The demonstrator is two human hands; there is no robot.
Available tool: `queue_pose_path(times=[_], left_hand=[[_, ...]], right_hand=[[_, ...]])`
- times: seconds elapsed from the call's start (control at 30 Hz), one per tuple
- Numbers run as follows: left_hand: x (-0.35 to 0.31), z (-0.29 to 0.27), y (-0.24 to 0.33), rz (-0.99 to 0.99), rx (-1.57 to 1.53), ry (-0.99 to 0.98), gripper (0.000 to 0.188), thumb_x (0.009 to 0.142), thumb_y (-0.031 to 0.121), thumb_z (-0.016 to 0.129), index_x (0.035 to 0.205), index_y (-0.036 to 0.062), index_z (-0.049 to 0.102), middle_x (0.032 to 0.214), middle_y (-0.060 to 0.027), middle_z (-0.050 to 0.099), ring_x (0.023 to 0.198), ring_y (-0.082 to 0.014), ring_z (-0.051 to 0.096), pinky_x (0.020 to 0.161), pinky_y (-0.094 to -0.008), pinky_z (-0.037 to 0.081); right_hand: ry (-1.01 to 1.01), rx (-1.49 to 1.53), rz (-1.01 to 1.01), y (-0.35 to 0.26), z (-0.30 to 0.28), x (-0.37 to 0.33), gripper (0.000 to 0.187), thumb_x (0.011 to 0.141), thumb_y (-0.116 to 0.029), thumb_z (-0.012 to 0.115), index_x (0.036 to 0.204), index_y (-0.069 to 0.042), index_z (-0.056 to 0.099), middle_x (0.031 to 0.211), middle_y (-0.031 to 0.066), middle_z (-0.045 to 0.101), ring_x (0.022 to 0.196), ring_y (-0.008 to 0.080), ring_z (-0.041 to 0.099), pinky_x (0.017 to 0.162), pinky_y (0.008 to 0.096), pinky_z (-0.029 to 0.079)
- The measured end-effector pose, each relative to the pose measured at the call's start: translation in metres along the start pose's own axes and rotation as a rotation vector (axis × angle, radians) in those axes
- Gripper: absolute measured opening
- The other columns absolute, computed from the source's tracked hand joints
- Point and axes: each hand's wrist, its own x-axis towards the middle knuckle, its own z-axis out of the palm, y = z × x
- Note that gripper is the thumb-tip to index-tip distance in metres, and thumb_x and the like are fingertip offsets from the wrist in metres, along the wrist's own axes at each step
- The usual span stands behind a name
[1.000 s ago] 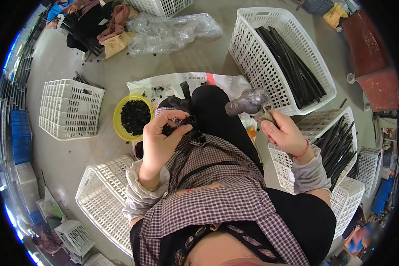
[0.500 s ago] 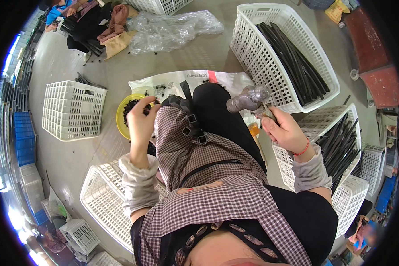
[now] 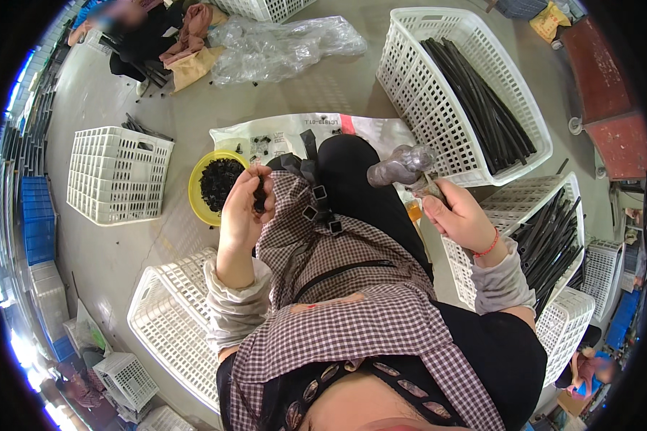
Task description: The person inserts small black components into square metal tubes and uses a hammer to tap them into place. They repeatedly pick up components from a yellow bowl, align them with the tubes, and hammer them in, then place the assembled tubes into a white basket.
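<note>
My left hand (image 3: 241,219) is raised beside the yellow bowl (image 3: 193,194), its fingers curled around some small black pieces (image 3: 259,195). More small black pieces (image 3: 221,183) fill the bowl. In my right hand (image 3: 461,215) is the handle of a hammer, whose thick, lumpy grey head (image 3: 401,165) hangs over my knee. Several black square tubes (image 3: 320,192) lie across my lap on the checked apron (image 3: 352,287), their hollow ends facing me.
A white crate (image 3: 474,172) of long black tubes stands at the far right, with another tube-filled crate (image 3: 514,223) nearer. White crates (image 3: 118,176) also stand on the left. A white sack (image 3: 370,128) and clear plastic sheeting (image 3: 287,54) lie ahead. A co-worker (image 3: 133,36) sits far left.
My left hand has moved closer to my lap, and its fingers have gone from spread to closed around black pieces. The hammer in my right hand has barely moved.
</note>
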Motion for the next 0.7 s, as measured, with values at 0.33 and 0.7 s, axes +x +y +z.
queue_pose_path(times=[0.33,0.7], left_hand=[[-0.028,0.028,0.002,0.220,0.455,0.002,0.034,0.087,0.001,0.066,0.119,-0.0021,0.054,0.095,-0.0038,0.065,0.068,-0.0008,0.047,0.061,-0.0150,0.039],[-0.034,0.067,0.018,0.599,1.150,-0.116,0.033,0.073,-0.006,0.070,0.105,0.0024,0.067,0.092,-0.0059,0.057,0.067,-0.0134,0.051,0.060,-0.0236,0.044]], right_hand=[[-0.004,-0.057,0.009,0.004,0.002,-0.001,0.033,0.095,-0.032,0.058,0.092,0.000,0.054,0.063,0.0009,0.045,0.058,0.0094,0.038,0.053,0.0262,0.037],[-0.018,-0.075,-0.011,0.002,0.000,-0.001,0.035,0.095,-0.033,0.058,0.090,0.000,0.052,0.063,0.0021,0.044,0.058,0.0106,0.038,0.053,0.0270,0.037]])
